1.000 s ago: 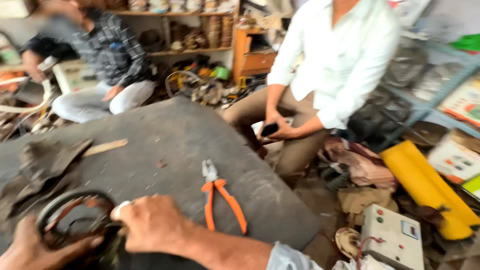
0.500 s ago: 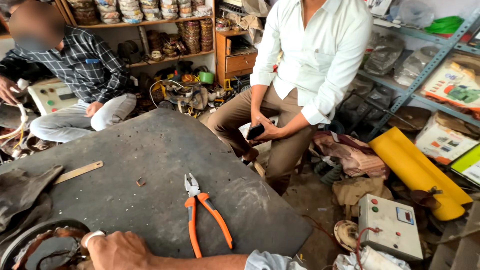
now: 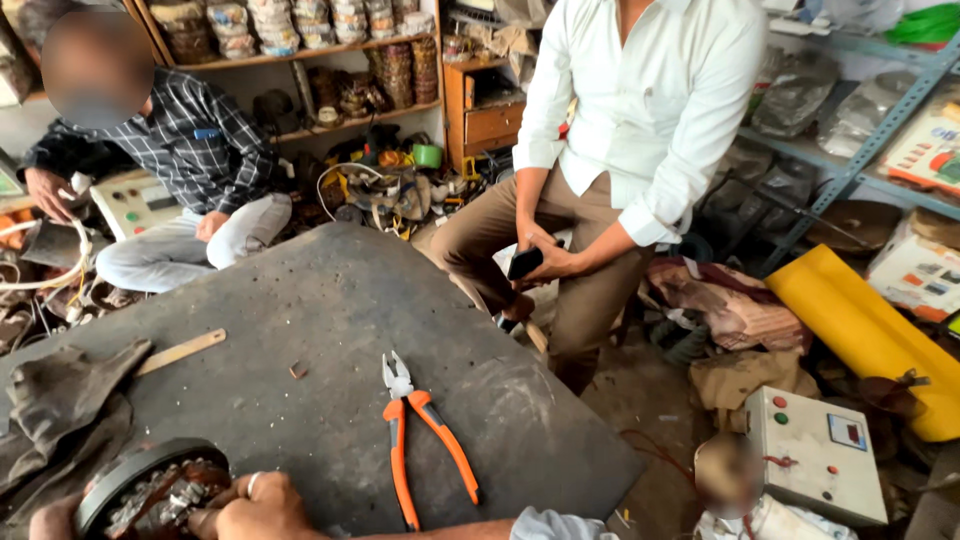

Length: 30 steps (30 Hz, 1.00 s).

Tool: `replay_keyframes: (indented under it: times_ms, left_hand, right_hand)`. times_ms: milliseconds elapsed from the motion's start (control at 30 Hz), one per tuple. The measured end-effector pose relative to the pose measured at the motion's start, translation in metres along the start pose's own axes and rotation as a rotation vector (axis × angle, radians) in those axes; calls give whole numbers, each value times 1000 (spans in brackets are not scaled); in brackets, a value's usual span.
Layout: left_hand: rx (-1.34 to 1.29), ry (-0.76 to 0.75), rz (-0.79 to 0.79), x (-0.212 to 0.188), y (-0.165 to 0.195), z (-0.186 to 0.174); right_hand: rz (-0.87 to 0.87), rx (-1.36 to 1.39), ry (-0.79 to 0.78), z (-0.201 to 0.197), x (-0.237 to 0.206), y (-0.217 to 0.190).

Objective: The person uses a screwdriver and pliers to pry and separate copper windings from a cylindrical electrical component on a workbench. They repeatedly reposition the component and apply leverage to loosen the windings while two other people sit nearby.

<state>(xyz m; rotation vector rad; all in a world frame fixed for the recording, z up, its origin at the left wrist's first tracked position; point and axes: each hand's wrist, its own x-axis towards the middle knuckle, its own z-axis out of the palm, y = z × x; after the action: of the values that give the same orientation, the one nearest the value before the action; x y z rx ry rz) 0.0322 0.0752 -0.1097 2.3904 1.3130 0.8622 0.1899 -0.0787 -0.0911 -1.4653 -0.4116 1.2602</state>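
A round black motor part (image 3: 140, 485) with copper windings and metal pieces inside lies at the near left edge of the dark table (image 3: 330, 300). My right hand (image 3: 262, 506), with a ring on one finger, grips its right rim, fingertips on the windings. Only a sliver of my left hand (image 3: 48, 520) shows at the bottom left, against the part's left rim. Its grip is hidden. Orange-handled pliers (image 3: 420, 440) lie on the table just right of my right hand, jaws pointing away.
A dark rag (image 3: 60, 400) and a flat wooden stick (image 3: 180, 352) lie on the table's left. One person sits on the floor at far left (image 3: 190, 160). Another in a white shirt (image 3: 640, 110) sits beyond the table holding a phone. A yellow roll (image 3: 860, 330) and a white control box (image 3: 815, 450) lie right.
The view has shifted, so my hands and the round part now sit lower in the frame, partly cut off. The pliers and stick have not moved on the table.
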Motion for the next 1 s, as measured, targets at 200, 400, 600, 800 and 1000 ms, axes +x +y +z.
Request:
replay_keyframes:
  times_ms: [200,400,600,800,1000]
  left_hand:
    - [-3,24,33,4,0,0]
    - [12,-9,28,8,13,-18]
    - [-168,41,237,-12,38,-36]
    - [182,-161,-114,-25,67,-59]
    - [232,-99,-109,-34,98,-60]
  right_hand:
    - [-16,-7,26,5,-3,-2]
    - [-47,58,-66,7,-14,-12]
    - [-82,37,-141,9,-34,-16]
    - [-30,135,-93,12,-39,-20]
    - [-78,232,-151,10,-43,-17]
